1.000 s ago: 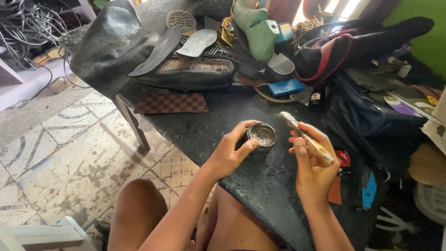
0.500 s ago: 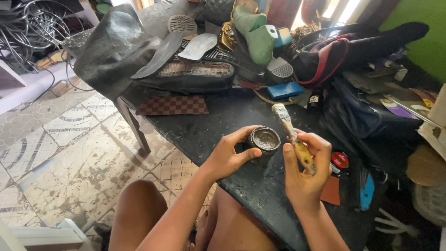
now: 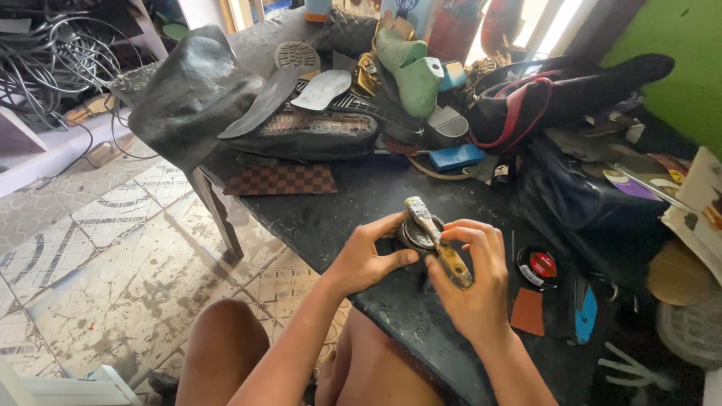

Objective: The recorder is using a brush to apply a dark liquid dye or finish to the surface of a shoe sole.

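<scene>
On the left we see a checkered patch (image 3: 280,180) lying on the dark tabletop (image 3: 331,218). Our left hand (image 3: 366,258) clamps a small round tin (image 3: 416,234) near the tabletop's front edge. Our right hand (image 3: 472,280) grips a worn brush (image 3: 438,240), its bristles over the tin. Farther right lies a round lid (image 3: 537,266).

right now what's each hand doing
Left hand: closed around a small round tin on the dark table.
Right hand: closed on a brush held over the tin.
</scene>
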